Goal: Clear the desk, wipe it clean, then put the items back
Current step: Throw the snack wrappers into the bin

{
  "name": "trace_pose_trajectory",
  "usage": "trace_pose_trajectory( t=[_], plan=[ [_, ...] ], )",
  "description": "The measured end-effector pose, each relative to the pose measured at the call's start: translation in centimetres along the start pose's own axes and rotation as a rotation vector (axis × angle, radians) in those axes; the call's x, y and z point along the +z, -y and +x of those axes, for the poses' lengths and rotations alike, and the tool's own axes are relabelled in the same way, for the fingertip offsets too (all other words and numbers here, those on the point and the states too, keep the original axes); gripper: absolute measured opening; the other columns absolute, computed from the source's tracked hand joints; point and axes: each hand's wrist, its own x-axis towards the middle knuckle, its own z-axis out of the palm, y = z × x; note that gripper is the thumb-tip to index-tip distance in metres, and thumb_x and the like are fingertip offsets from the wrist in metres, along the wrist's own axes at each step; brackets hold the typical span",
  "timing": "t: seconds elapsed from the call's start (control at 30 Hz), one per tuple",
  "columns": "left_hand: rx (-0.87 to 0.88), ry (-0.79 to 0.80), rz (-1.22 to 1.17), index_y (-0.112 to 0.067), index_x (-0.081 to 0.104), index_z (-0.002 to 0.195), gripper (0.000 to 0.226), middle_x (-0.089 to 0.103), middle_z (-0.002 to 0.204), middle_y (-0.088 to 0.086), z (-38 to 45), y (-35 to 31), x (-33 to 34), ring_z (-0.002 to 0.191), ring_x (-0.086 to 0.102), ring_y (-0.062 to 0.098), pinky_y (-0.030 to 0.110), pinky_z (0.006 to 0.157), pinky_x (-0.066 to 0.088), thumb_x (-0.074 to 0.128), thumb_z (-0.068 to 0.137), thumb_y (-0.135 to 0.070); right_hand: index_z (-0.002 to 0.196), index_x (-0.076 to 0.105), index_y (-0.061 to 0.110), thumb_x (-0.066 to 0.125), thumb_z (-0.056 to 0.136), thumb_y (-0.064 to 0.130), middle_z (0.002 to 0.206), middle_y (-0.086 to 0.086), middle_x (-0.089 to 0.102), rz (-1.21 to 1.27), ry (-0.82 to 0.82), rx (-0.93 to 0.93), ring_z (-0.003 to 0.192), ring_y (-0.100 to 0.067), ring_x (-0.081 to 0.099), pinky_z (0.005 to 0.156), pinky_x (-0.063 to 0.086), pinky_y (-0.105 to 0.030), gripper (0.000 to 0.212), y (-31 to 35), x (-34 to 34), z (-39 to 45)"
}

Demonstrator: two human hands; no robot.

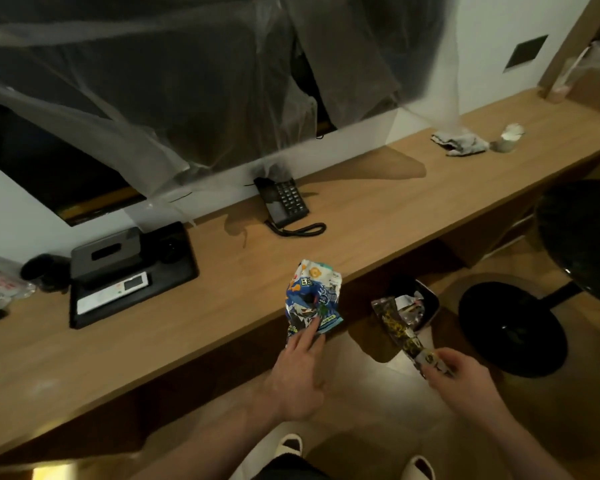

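Observation:
A blue and white snack packet (313, 297) lies at the front edge of the long wooden desk (361, 216). My left hand (300, 372) has straight fingers touching the packet's near end. Off the desk, to the right, my right hand (459, 374) pinches the lower end of a dark, yellow-patterned wrapper (397, 327), which hangs above a black bin (418, 301) under the desk. A crumpled grey cloth (459, 142) lies on the desk at the far right.
A black telephone (284, 204) stands at the back of the desk. A black tray (132, 275) with a tissue box and a remote sits to the left. Beside the cloth is a small round container (508, 138). A black stool (534, 306) stands right of the bin.

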Motion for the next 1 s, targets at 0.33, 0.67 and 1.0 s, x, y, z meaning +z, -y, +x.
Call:
trace_pose_trajectory(
  t=[0.33, 0.67, 1.0],
  plan=[
    [-0.16, -0.078, -0.174, -0.025, 0.02, 0.163, 0.084, -0.011, 0.169, -0.016, 4.9, -13.3, 5.7, 0.155, 0.003, 0.019, 0.035, 0.125, 0.023, 0.057, 0.091, -0.049, 0.099, 0.07, 0.03, 0.067, 0.097, 0.03, 0.09, 0.002, 0.071, -0.108, 0.072, 0.014, 0.077, -0.021, 0.07, 0.07, 0.064, -0.044, 0.003, -8.2, -12.1, 9.2],
    [-0.188, 0.054, -0.245, -0.02, 0.022, 0.163, 0.082, -0.008, 0.171, -0.011, 12.5, -18.9, 7.2, 0.155, 0.003, 0.018, 0.033, 0.125, 0.016, 0.058, 0.093, -0.043, 0.12, 0.067, 0.021, 0.065, 0.099, 0.025, 0.102, 0.006, 0.066, -0.261, 0.215, -0.017, 0.088, -0.008, 0.063, 0.07, 0.054, -0.022, 0.021, -9.8, -16.1, 20.0],
    [-0.225, 0.251, -0.175, -0.015, 0.028, 0.159, 0.077, -0.006, 0.172, -0.004, 23.5, -19.9, 8.5, 0.155, 0.005, 0.025, 0.044, 0.125, 0.023, 0.057, 0.091, -0.036, 0.111, 0.067, 0.022, 0.064, 0.099, 0.027, 0.099, 0.003, 0.068, -0.332, 0.324, 0.127, 0.086, -0.011, 0.068, 0.068, 0.056, -0.023, 0.013, -11.0, -19.9, 28.3]
  ],
)
